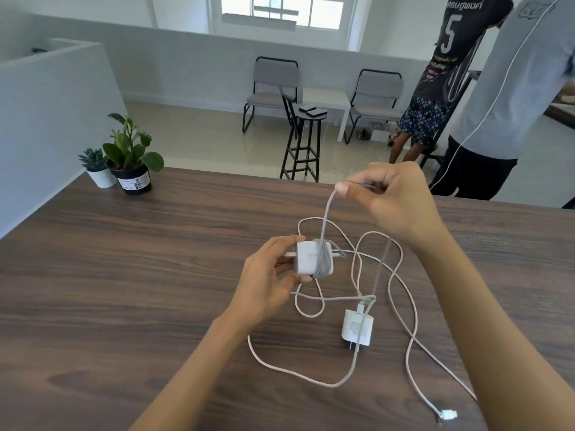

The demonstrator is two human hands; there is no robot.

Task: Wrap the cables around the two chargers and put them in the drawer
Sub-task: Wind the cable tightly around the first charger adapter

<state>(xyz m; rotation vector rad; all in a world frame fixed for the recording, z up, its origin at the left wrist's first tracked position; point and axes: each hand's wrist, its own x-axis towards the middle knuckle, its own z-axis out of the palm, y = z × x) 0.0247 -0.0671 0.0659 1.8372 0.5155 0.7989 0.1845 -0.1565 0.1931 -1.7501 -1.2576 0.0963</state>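
First charger (312, 259), held above the wooden table (124, 275) at mid-frame, with several turns of its cable (327, 213) already banded round the body. Your left hand (267, 281) grips this charger by its plug end, thumb and fingers curled round the block. Your right hand (392, 197), raised just beyond it, pinches the same cable between thumb and fingers, so that the strand runs taut from the pinch down to the wound turns. The step in hand appears to be the winding of the first cable, roughly partway through, since loose loops of cable lie on the table. The next turn calls for steady tension and for letting slack feed through your right pinch. Second charger (357, 332) lies flat on the table nearer you, unwrapped; its cable (311, 379) sprawls around it, crossing the first, so tangling is a likely risk. No drawer is in view. Two potted plants (124, 157) stand at the table's far left corner.
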